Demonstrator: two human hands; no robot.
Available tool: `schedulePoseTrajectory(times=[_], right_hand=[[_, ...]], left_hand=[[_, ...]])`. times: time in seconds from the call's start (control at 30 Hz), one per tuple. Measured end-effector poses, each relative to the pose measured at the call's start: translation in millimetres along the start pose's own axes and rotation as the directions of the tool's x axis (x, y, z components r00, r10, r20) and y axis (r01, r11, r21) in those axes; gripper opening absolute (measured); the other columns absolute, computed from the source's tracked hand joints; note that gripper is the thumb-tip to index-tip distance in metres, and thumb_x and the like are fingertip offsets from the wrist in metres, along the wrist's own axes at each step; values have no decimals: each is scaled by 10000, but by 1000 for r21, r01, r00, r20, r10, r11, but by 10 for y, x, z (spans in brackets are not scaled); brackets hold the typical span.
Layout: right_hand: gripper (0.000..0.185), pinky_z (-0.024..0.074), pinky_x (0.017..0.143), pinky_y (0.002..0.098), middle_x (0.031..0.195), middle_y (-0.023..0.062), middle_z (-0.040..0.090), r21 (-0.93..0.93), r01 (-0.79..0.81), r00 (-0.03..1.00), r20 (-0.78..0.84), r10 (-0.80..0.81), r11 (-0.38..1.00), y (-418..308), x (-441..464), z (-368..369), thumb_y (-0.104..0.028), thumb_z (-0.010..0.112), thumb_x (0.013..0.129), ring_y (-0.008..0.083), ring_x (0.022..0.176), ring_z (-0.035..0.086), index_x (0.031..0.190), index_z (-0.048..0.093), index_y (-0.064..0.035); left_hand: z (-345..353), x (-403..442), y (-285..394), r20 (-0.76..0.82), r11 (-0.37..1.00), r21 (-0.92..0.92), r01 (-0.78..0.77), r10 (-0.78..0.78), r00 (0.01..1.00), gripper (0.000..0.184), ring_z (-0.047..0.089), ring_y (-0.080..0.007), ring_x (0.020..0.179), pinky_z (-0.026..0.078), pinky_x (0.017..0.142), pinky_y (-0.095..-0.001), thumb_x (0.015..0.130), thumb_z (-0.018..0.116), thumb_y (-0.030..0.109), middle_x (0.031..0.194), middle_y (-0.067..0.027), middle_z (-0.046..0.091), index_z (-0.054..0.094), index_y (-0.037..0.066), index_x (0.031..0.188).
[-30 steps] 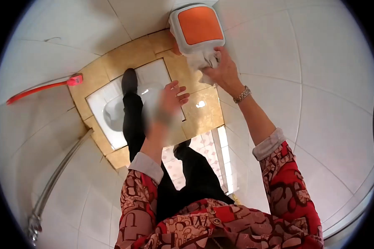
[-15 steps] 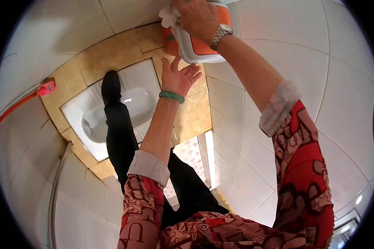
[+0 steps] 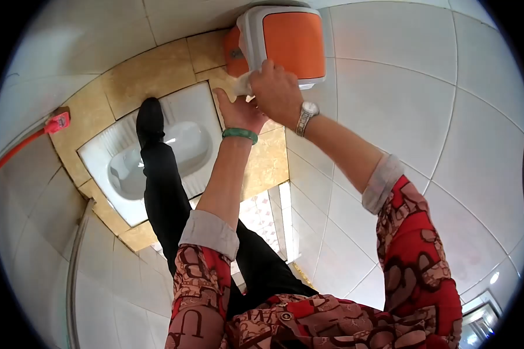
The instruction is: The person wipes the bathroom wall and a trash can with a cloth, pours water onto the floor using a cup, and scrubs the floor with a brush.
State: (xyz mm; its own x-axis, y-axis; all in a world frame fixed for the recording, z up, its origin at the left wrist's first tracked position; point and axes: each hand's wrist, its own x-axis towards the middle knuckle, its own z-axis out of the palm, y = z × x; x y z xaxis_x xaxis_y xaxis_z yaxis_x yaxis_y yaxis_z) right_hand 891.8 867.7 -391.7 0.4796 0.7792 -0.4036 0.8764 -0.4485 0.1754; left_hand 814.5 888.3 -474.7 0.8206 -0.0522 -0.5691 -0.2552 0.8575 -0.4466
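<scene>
My right hand (image 3: 278, 92), with a silver watch on the wrist, is closed on a crumpled white cloth or paper (image 3: 244, 87). I cannot tell which of the two it is. Just below, my left hand (image 3: 243, 113) is palm up with its thumb spread, and a green bangle sits at the wrist. The right hand overlaps the left fingertips and hides part of them. Behind both hands stands a bin (image 3: 294, 43) with an orange lid panel and a white rim.
A white squat toilet (image 3: 206, 93) is set in the yellow tiled floor (image 3: 148, 64). My black shoe (image 3: 150, 119) is at its far side. At left, a red-handled tool with a pink head (image 3: 58, 122) leans by the wall. A metal pipe (image 3: 75, 262) runs below it. Tiled wall (image 3: 390, 110) rises at right.
My right hand has come down from the bin's top to my left palm, bringing the white piece with it. The whole bin lid now shows. My left hand has barely moved.
</scene>
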Motion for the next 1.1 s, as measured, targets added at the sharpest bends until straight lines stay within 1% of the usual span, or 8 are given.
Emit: schedulePoseTrajectory(times=[0.17, 0.3, 0.4, 0.53, 0.67, 0.73, 0.9, 1.1], right_hand=[[203, 453, 575, 381, 862, 101, 507, -91, 58, 917, -389, -89, 994, 332, 699, 15, -232, 620, 681, 254, 743, 559, 842, 612, -109], [409, 468, 719, 382, 997, 185, 574, 43, -78, 995, -63, 81, 996, 283, 901, -245, -210, 632, 668, 303, 919, 545, 1021, 569, -14], [166, 443, 547, 396, 832, 102, 512, -46, -33, 930, -366, 14, 998, 305, 516, 257, -210, 598, 689, 260, 685, 557, 823, 597, -112], [228, 457, 514, 347, 843, 113, 484, 153, -41, 946, -311, 88, 987, 283, -289, 329, -123, 595, 666, 255, 761, 549, 889, 567, -89], [409, 457, 537, 362, 874, 111, 456, 356, -88, 953, -242, 183, 930, 320, -847, 374, -95, 644, 622, 273, 747, 539, 1002, 509, -165], [456, 460, 553, 370, 877, 109, 448, 438, -161, 951, -170, 257, 884, 302, -988, 403, -89, 665, 602, 281, 749, 539, 1016, 500, -189], [516, 485, 617, 360, 935, 90, 503, 610, -218, 876, -221, 428, 762, 297, -937, 372, -113, 677, 610, 272, 780, 571, 1098, 528, -191], [491, 487, 653, 350, 937, 76, 534, 718, -304, 727, -249, 640, 626, 576, -1214, 703, -103, 684, 586, 270, 795, 572, 1055, 554, -169]], left_hand=[[2, 14, 13, -103, 996, 80, 31, -22, 994, 958, 154, -419, 1284, 105, 1029, -527, 700, 291, 790, 1327, -361, 187, 87, 155, 1387], [-83, 20, -18, -73, 997, 79, 22, -16, 997, 927, 104, -420, 1301, 78, 1041, -510, 738, 266, 756, 1354, -351, 121, 13, 153, 1395], [-136, 81, -24, -108, 992, 122, 18, -5, 994, 990, 171, -403, 1287, 120, 1021, -541, 686, 297, 796, 1326, -323, 236, 47, 152, 1396], [-119, 70, -69, -128, 988, 152, 17, 3, 992, 897, 308, -371, 1205, 172, 1000, -545, 723, 305, 757, 1259, -187, 386, 175, 142, 1363], [-96, 122, -114, -206, 848, 521, 99, 12, 978, 737, 362, -300, 1179, 242, 984, -512, 814, 264, 666, 1257, -129, 428, 350, 103, 1282], [-119, 169, -98, -162, 578, 815, 49, 146, 976, 638, 457, -269, 1076, 355, 911, -460, 848, 308, 597, 1190, -109, 478, 387, 102, 1243], [-240, 297, -168, 35, 513, 841, -171, 265, 964, 306, 537, -172, 959, 452, 822, -307, 876, 489, 234, 1049, -62, 554, 474, 42, 1114], [-176, 240, -197, -128, 442, 897, -9, 280, 951, 207, 571, -173, 900, 444, 735, -328, 853, 530, 171, 953, -53, 581, 507, 79, 1037]])
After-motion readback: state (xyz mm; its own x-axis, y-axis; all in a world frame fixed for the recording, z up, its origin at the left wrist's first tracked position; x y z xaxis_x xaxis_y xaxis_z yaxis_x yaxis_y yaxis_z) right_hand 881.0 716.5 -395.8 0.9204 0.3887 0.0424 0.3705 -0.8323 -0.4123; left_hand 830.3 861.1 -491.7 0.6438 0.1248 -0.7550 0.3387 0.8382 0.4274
